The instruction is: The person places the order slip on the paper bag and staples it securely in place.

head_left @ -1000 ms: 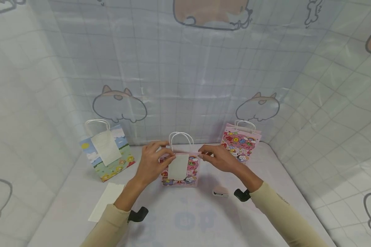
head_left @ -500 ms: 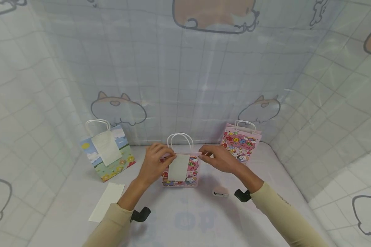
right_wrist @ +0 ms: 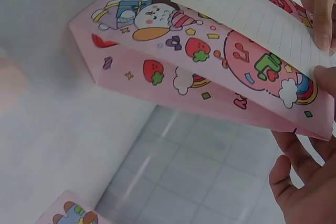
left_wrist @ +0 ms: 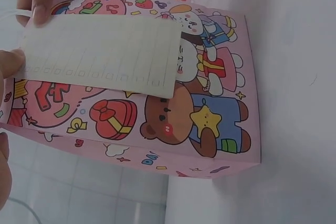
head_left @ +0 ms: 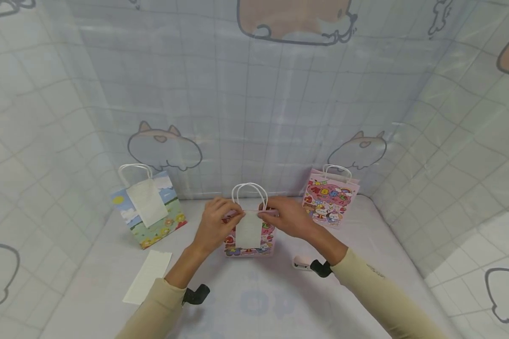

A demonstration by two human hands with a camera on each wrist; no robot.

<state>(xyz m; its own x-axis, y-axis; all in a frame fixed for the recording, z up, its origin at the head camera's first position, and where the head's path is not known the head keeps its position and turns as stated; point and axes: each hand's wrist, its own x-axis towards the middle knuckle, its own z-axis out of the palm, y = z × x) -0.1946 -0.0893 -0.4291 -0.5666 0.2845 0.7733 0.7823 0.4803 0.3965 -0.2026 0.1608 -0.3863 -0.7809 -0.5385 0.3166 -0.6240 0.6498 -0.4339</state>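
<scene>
A white lined slip (head_left: 248,233) is held flat against the front of the central pink bag (head_left: 268,238), hanging from its rim, mid-scene. Its upper left corner is pinched to the rim by the left hand (head_left: 214,223); near its upper right corner it is pinched by the right hand (head_left: 290,216), thumb in front, other fingers curled behind the bag.

Handling (judged): slip very light, limp, easily creased or skewed; best taken by both top corners. Bag light, semi-stiff paper, liable to buckle if squeezed; best gripped at the rim.

Three bags are counted. Left to right: one blue-green bag (head_left: 175,214), far left, one white sheet (head_left: 147,202) on its front; one loose paper (head_left: 150,275), near left (single or stacked cannot be told); one central pink bag, one slip; one stapler-like object (head_left: 301,262), near right, partly hidden; one second pink bag (head_left: 331,197), far right.
</scene>
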